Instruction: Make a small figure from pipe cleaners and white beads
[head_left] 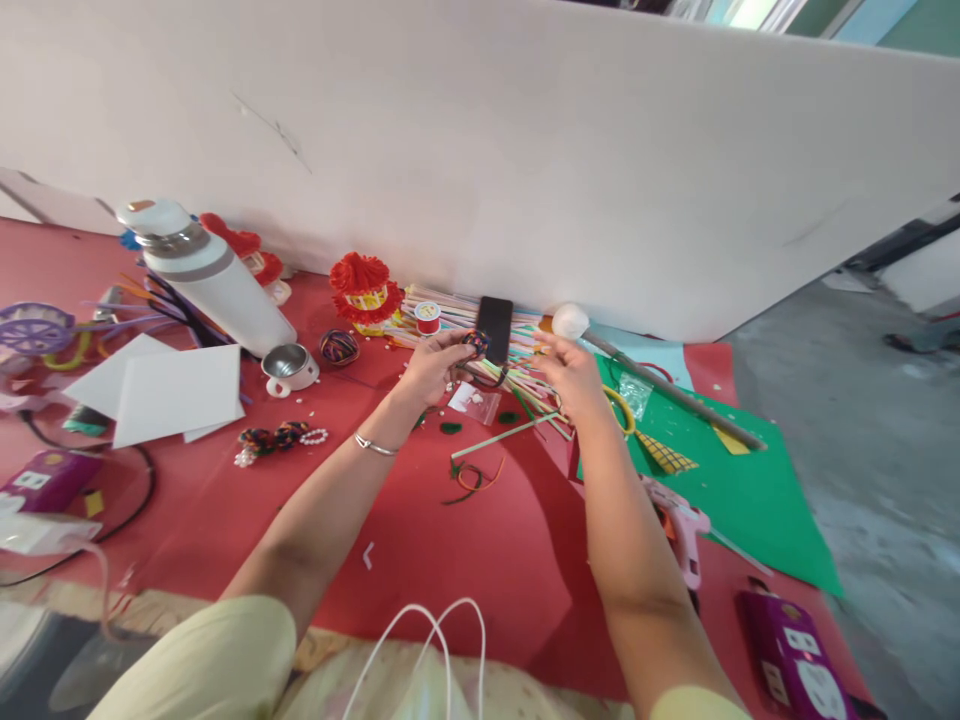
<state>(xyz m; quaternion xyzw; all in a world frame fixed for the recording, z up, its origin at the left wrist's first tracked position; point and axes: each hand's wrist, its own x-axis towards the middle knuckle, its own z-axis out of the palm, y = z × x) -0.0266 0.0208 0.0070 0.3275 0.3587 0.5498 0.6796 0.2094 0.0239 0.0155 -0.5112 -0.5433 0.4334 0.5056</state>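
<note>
Multicoloured yarn bundle (477,343) is being pinched by thumb and fingers of the left hand (436,370), above the red surface (480,560), toward its far edge. Fingers of the right hand (574,378) are being held bent, slightly apart; can't tell if a strand is being gripped. Smartphone (495,316) is being backed by pastel sticks (460,314) along the far edge, flanked by a red thread spool (427,318). Left side is being taken up by yarn ball (340,347), metal-lined cup (294,368), white thermos (217,280). Right edge is being covered by green sheet (757,510); near-right corner is being occupied by purple power strip (787,645).
</note>
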